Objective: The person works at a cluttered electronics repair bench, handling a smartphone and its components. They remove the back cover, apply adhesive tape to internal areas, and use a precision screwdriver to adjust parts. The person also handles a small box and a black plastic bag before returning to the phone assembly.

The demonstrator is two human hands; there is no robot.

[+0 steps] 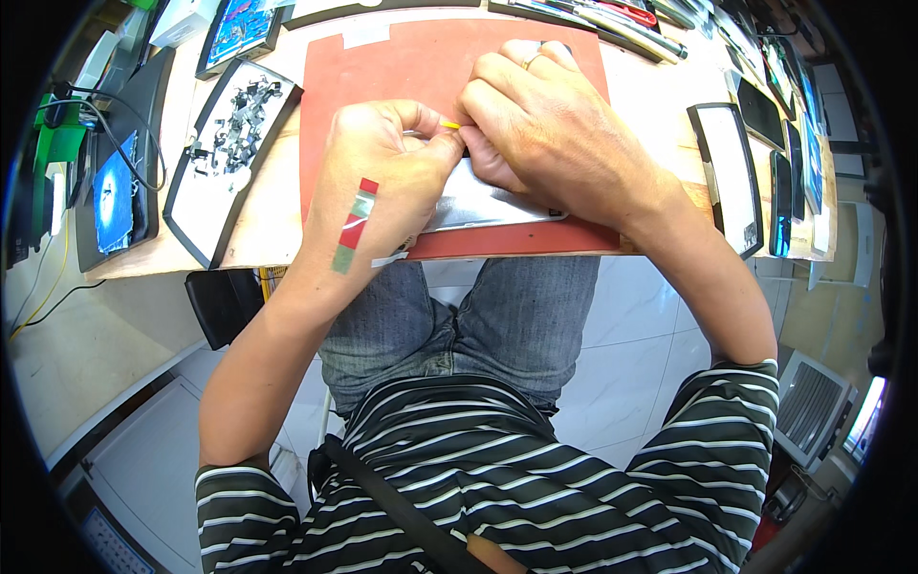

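Observation:
A small yellow strip (450,124) shows between my two hands; its kind is too small to tell. The thumb and index finger of my left hand (378,163) pinch it, and a red and green tape strip (355,225) sticks to the back of that hand. My right hand (555,129) is closed just beside the strip's other end, its fingers bent down. What it grips is hidden by the fingers. Under both hands lies a flat silver metal panel (492,203), partly covered, on a red mat (402,67).
To the left stands a black-edged white tray (202,219) with several small metal parts (247,120). Another white tray (732,182) lies on the right, near dark phones (758,112). Tools and pens (622,24) fill a tray at the back. The table's front edge is close to my legs.

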